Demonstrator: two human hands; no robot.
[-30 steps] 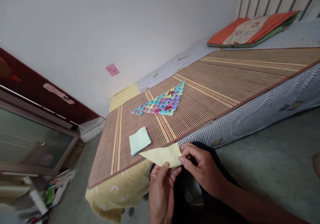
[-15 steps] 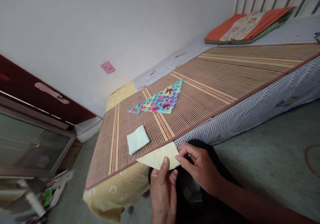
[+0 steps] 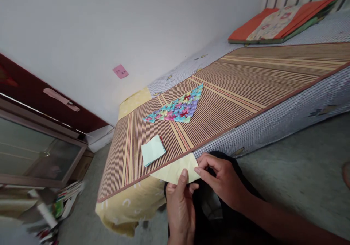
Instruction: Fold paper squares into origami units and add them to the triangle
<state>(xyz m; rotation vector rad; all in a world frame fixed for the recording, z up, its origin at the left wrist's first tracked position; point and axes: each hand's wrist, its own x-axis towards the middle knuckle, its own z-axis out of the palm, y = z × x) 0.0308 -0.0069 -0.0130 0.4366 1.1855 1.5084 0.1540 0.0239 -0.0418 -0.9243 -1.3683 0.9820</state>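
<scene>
A pale yellow sheet of folded paper, pointed at its left end, is held up above my knees at the bed's edge. My left hand grips it from below, thumb on top and fingers underneath. At the paper's right edge, my right hand pinches it between thumb and index finger. Just beyond lies a stack of pale green paper squares, with a bit of red showing at its side. Farther back, a triangular piece of many small coloured folded papers lies flat.
A striped bamboo mat covers the bed. A folded orange quilt lies at the far right. One pink note is on the white wall. A glass-fronted cabinet and assorted clutter stand at left.
The view has shifted slightly. Both hands keep their hold on the yellow paper, with almost no change in its shape or their grip.
</scene>
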